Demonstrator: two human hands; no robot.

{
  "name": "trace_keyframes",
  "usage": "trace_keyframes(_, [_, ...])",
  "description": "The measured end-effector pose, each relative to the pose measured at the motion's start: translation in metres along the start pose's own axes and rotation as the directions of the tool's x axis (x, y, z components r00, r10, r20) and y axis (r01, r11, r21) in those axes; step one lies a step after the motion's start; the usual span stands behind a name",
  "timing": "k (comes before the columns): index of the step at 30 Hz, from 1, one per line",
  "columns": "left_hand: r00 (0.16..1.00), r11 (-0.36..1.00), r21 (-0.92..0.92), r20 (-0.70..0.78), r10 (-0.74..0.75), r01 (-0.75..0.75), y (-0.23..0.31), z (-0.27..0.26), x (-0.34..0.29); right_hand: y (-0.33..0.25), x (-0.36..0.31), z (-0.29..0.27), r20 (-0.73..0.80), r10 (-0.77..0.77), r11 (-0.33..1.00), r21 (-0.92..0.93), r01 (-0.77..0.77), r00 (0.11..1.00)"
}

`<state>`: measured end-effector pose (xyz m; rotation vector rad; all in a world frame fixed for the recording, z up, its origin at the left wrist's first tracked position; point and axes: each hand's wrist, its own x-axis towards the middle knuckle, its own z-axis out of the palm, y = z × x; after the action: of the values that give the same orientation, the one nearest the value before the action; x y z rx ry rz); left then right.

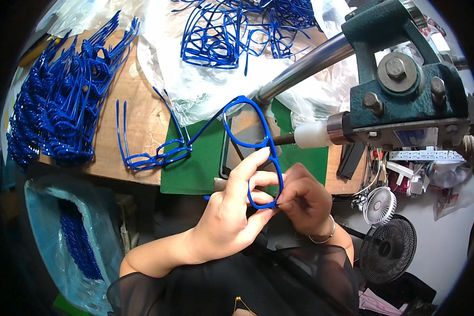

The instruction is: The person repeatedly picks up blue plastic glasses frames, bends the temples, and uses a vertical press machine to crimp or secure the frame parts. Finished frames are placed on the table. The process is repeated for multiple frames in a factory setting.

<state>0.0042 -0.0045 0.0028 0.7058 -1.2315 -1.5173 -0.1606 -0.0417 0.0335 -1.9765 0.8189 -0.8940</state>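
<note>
Over the front edge of the bench I hold a blue eyeglass frame (pixel 271 141) upright on end, its rims turned toward me and no lenses visible. My left hand (pixel 221 224) grips it around the bridge and the lower rim. The fingers of my right hand (pixel 306 200) pinch the rim's lower end, where the near temple joint is partly hidden. One temple stretches leftward from the upper rim. Nearby, a couple of blue eyeglass frames (pixel 158 159) lie with temples raised, across the wooden top and the green mat (pixel 187 179).
A green press-like machine (pixel 405 100) with a steel bar (pixel 310 66) and white plastic tip (pixel 310 135) stands close on the right. Stacked blue frames (pixel 63 105) fill the left; more lie tangled (pixel 216 42) behind. A lined bin (pixel 42 216) and fans (pixel 388 247) flank me.
</note>
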Motion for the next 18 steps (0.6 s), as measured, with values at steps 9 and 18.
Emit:
trace_keyframes(9, [0.998,0.997,0.050,0.012,0.061,-0.062,0.000,-0.001,-0.001,0.005,-0.007,-0.001,0.019,0.100,0.968,0.229,-0.102,0.995])
trace_keyframes(18, [0.988,0.991,-0.003,-0.069,0.135,-0.136,0.021,0.007,0.028,-0.006,-0.001,-0.022,-0.250,0.085,0.939,0.345,0.006,0.965])
